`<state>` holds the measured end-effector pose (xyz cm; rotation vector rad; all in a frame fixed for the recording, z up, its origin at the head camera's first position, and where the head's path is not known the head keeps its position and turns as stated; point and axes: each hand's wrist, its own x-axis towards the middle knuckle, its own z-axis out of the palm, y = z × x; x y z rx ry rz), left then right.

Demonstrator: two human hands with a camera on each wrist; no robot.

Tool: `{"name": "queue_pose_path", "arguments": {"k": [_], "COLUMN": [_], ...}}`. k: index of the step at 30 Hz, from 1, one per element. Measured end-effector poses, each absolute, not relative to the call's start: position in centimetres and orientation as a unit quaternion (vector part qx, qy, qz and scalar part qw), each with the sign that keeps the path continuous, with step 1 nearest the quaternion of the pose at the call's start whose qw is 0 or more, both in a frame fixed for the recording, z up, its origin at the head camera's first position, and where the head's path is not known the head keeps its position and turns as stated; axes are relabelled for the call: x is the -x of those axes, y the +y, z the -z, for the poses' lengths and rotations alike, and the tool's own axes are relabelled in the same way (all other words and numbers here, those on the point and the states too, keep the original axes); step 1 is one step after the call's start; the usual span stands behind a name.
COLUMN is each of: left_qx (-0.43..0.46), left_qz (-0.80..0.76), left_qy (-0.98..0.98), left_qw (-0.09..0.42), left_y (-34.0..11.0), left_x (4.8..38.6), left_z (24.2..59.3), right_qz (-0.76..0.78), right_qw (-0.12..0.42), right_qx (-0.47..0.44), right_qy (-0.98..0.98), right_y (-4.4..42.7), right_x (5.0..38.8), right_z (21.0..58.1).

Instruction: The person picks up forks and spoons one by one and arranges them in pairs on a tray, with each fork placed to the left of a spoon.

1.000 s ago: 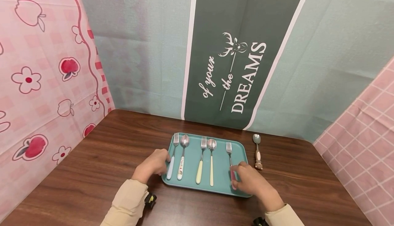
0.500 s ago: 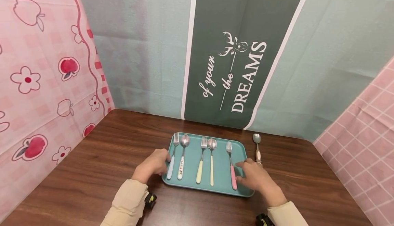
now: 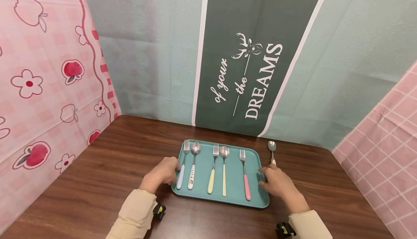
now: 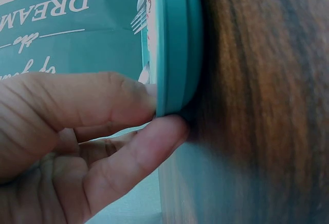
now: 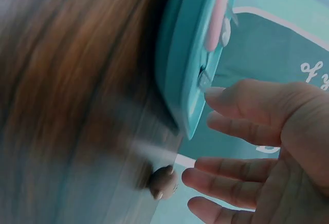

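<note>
A teal tray point(image 3: 235, 181) lies on the table. My left hand point(image 3: 164, 172) pinches its left rim, thumb above and a finger beneath, as the left wrist view shows. On the tray are a blue-handled fork point(image 3: 180, 176), a white patterned-handle spoon point(image 3: 192, 176), a yellow-handled fork point(image 3: 211, 181), a cream-handled spoon point(image 3: 224, 177) and a pink-handled fork point(image 3: 247, 186). My right hand point(image 3: 278, 184) hovers at the tray's right edge, fingers spread and holding nothing. Behind it lies a brown-handled spoon point(image 3: 272, 147), its lower handle hidden in the head view; its bear-shaped end point(image 5: 163, 183) shows in the right wrist view.
The dark wooden table point(image 3: 97, 181) extends to both sides of the tray. A grey-green cloth point(image 3: 156, 68) with lettering hangs at the back. Pink patterned cloth point(image 3: 49, 123) stands at left, pink checked cloth point(image 3: 387, 141) at right.
My right hand has let go of the pink-handled fork and moved right, off the tray toward the brown-handled spoon. My left hand has stayed at the tray's left rim.
</note>
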<state>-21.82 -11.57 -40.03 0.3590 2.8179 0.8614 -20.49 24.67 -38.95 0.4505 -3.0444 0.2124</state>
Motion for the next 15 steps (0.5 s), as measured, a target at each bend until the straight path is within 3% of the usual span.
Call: {"name": "queue_pose_path", "arguments": {"k": [15], "left_qx": [-0.114], "left_qz": [-0.284], "left_qy": [0.946], "left_qw": [0.105], "left_y": [-11.5], "left_x": [21.9], "left_z": [39.8], "right_qz": [-0.071], "right_qw": [0.033], "right_qx": [-0.118], "right_qy": [-0.99], "right_y": [26.9], "right_x": [22.3], "right_z": [39.1]}}
